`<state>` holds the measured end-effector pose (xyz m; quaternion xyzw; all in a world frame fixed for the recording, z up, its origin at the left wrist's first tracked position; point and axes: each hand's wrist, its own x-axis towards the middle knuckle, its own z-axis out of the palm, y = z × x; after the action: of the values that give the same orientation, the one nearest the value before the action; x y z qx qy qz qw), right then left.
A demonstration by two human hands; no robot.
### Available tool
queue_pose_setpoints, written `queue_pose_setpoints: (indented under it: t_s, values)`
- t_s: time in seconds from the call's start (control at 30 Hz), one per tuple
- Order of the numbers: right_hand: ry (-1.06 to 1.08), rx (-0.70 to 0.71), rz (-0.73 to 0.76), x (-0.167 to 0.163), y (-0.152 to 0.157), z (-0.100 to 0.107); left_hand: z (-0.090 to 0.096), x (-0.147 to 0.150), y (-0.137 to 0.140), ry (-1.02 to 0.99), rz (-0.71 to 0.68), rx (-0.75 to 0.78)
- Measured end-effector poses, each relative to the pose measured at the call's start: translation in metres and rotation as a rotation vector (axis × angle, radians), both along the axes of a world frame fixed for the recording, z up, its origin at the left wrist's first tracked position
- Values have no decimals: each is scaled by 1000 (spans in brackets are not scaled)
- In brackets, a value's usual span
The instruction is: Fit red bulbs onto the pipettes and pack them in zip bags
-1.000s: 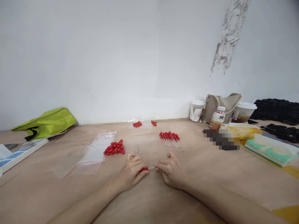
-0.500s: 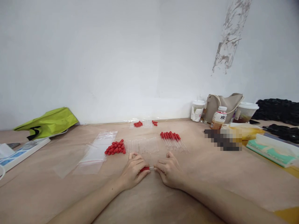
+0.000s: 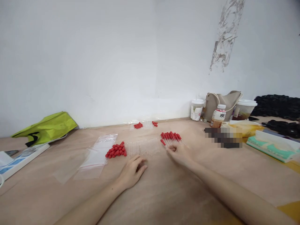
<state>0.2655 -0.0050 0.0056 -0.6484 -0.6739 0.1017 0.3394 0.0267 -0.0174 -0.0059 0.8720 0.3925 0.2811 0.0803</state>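
Held dropper [image 3: 162,142]: We find it at the near left edge of the row of red-bulbed droppers [image 3: 170,136]; its red end points far left, clear of the fingers. Contact with the row we cannot confirm.
Long axis: We read it as slanting from the bulb at the far left to the tube at the near right, roughly parallel to the row. The tube's tail is hidden by the fingers.
Governing relation: We judge it to be the held dropper's alignment with its neighbours, which lie just far and right of it.
Nearer hand: The right hand [image 3: 180,153] is at the row; the left hand [image 3: 131,172] is well apart from it, on the near left.
Right grip: We note a narrow pinch on the held dropper, close behind its bulb.
Right pose: Palm down, fingers curled and aimed far left, with the right forearm [image 3: 229,187] entering from the near right.
Left grip: Thumb and fingers stand loosely apart; we see nothing between them.
Left pose: Low over the tabletop [image 3: 152,200], just near of the clear tubes [image 3: 142,147] and near right of the loose red bulbs [image 3: 116,150].
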Motion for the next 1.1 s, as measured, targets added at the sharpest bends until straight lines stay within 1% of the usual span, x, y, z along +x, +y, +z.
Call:
queue_pose_setpoints:
  t_s: [0.03,0.1,0.27,0.37,0.47,0.67,0.87,1.1]
  values:
    - [36,-4,-39,2,6,1,1,1,0,16,-25,-12]
    - [38,28,-72,3,18,4,2,2,1,33,-56,-21]
    - [-145,101,-63,-15,48,4,3,3,2,32,-59,-55]
    - [-240,77,-104,-26,65,-1,3,2,2,34,-61,-62]
    - [-288,40,-162,-31,75,-6,3,2,2,39,-65,-61]
    - [-296,23,-195,-33,80,-15,5,3,2,34,-63,-65]
    - [-281,23,-195,-34,76,-11,2,2,2,29,-60,-60]
    - [-321,-82,-150,-44,71,-6,4,1,3,30,-58,-64]
